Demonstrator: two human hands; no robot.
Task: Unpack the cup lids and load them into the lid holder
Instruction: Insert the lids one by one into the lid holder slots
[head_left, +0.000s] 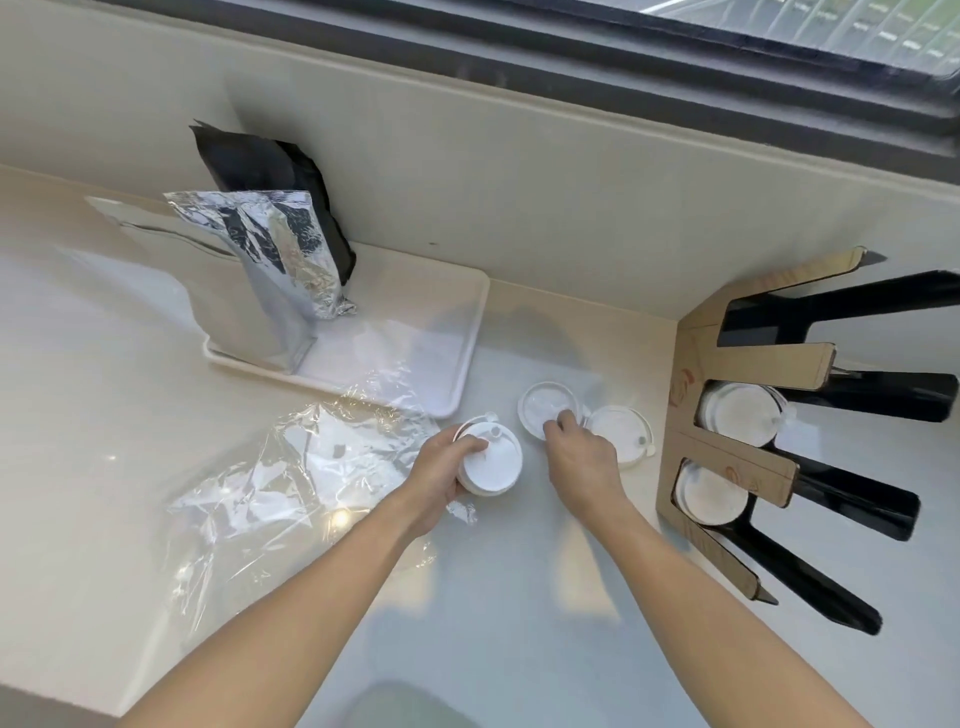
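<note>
Right now, lid stack (491, 462): a short stack of white cup lids, its axis tipped toward the viewer so the flat tops face up and outward, spout tab at the far edge.
Left hand (441, 470): wrapped around the left side of the lid stack, fingers curled over its rim, holding it just above the surface (493, 597).
Right hand (582, 462): fingertips pinched narrow on the near edge of a loose lid (548, 405), which lies flat with its hollow side up.
Second loose lid (621, 434): flat on the surface, just right of the right hand, touching the first loose lid.
Lid holder (727, 467): cardboard and black rack at the right, slots fanning out to the right; two slots show white lids, stacked on edge.
Plastic wrap (322, 467): crumpled clear sleeve, lying left of the left hand.
Tray (467, 332): white, behind the hands, carrying foil bags (280, 260).
</note>
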